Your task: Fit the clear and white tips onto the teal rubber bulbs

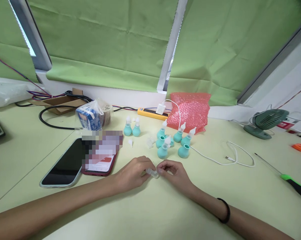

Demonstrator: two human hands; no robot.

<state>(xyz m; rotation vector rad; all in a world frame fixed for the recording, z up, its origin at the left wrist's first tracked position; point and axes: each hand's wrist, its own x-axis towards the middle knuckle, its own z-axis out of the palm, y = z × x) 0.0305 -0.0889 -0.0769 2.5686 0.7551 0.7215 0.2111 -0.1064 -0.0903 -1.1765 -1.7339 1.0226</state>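
Between my hands, just above or on the table, is a small clear plastic piece [154,173], like a short tube or cap. My left hand [134,170] pinches one end of it. The fingertips of my right hand [175,173] are closed on its other end. Beyond them stand several teal squeeze bulbs [162,152], some with whitish pointed tips fitted, others with open necks, such as the bulb [183,151] at the right. Two more teal bulbs [127,130] with frosted tops stand farther left. Loose clear pieces [149,142] and a small white tip [130,143] lie nearby.
Left of my hands lie a dark-screened phone [65,163] and a lit phone [100,166]. Behind are a bagged blue package [91,116], a yellow power strip [150,114] and pink bubble wrap [190,111]. A white cable [215,161], a screwdriver [287,177] and a green fan [267,121] are right.
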